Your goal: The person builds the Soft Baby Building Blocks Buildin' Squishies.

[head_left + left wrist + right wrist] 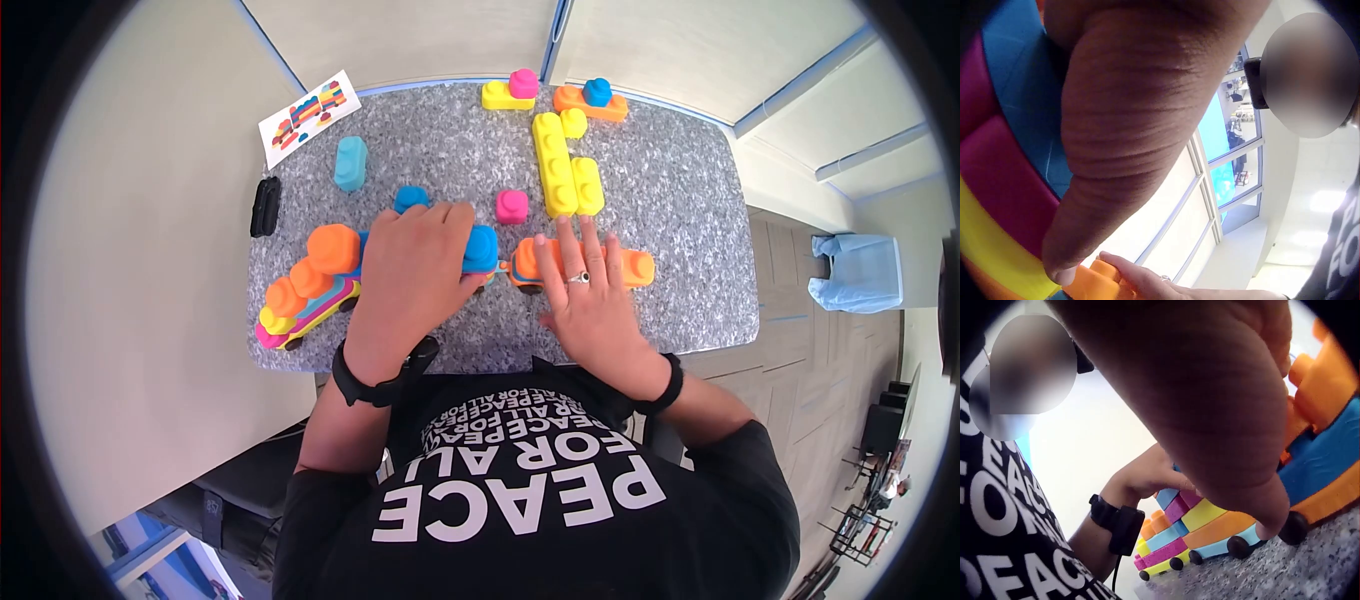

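A train of toy building blocks on wheels lies across the table. Over its middle wagon (pixel 482 248), with blue blocks on top, my left hand (pixel 415 275) bends its fingers, and the thumb lies along the stacked sides in the left wrist view. My right hand (pixel 597 305), wearing a ring, rests with spread, mostly straight fingers across the orange blocks (pixel 637 268) of the right wagon. In the right wrist view its thumb (pixel 1272 512) is low by the black wheels (pixel 1294 528). The left wagon (pixel 310 300) carries stepped orange and yellow blocks. My palms hide parts of the train.
Behind the train are a pink block (pixel 512 207), yellow blocks (pixel 555 165), a light blue block (pixel 350 163) and a blue block (pixel 411 198). Further back, a yellow-pink pair (pixel 509 95) and an orange-blue pair (pixel 591 103). A picture card (pixel 309 118) and black case (pixel 265 207) lie left.
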Demonstrator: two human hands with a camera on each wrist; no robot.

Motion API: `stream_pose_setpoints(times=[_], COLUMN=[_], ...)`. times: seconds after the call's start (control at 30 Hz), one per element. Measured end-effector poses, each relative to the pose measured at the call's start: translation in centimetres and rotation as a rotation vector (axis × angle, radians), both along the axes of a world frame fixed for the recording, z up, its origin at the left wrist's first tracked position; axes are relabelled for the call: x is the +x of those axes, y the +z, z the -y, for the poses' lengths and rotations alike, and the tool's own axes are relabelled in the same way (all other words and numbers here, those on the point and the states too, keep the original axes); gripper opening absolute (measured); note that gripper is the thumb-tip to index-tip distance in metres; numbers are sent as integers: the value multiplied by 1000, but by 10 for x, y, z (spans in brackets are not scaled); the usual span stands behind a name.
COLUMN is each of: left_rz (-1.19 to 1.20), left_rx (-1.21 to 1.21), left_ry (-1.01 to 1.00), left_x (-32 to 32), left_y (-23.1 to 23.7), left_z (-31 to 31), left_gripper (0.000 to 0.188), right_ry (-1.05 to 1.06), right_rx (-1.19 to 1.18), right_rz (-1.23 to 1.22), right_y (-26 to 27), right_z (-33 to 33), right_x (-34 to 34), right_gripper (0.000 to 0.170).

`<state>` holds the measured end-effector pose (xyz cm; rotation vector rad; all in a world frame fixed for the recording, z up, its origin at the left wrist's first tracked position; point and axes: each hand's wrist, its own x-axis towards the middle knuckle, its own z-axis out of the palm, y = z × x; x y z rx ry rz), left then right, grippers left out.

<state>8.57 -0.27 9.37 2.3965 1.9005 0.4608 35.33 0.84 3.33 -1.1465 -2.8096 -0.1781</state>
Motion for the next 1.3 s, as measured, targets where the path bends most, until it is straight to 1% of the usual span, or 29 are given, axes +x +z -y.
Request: stream_pose_setpoints(times=[0.07, 0.17, 0.27, 0.37, 0.4, 0.43, 0.5, 0.6, 0.7, 0.8, 0.93, 1.03, 1.13, 1.23, 1.3], left_rz=[7, 13, 15, 4, -11, -27, -8, -14, -22, -4, 32, 58, 77, 277, 481], left_rx=[8, 18, 25, 40, 61, 81, 44, 23, 6, -7, -17, -85, 108, 188, 109], left_ry=[-1, 4, 3, -5, -11, -17, -11, -18, -38, -76, -158, -183, -225, -355, -451], left_x=[1, 0, 1, 1, 0, 0, 0, -2, -3, -7, -16, -24, -20, 10, 32], left_y=[-1, -1, 0, -1, -2, -2, 0, 0, 3, 5, 8, 15, 17, 20, 1], left_z=[0, 1, 1, 2, 2, 2, 2, 2, 4, 8, 12, 14, 21, 39, 51], left_gripper=[56, 55, 54, 53, 52, 52, 53, 53, 55, 58, 64, 68, 71, 70, 71], right_ry=[-1, -20, -31, -19, -4, -3, -5, -5, -20, 31, 80, 98, 74, 60, 77], right_rx=[115, 88, 26, -138, -101, -137, -204, -234, -313, -350, -349, -322, -298, -294, -295], right_rz=[38, -15, -129, -264, -299, -283, -253, -272, -233, -284, -289, -301, -296, -296, -265], right_y=[-20, -12, 2, 18, 15, 17, 20, 20, 24, 27, 29, 23, 19, 11, -3], right_z=[4, 7, 4, -17, -25, -30, -37, -41, -46, -49, -45, -41, -34, -29, -32], right_x=[3, -2, -5, -3, 0, 2, 5, 5, 7, 8, 5, 0, -8, -15, -18], right_gripper=[109, 102, 88, 74, 68, 67, 64, 59, 53, 48, 44, 42, 41, 41, 40])
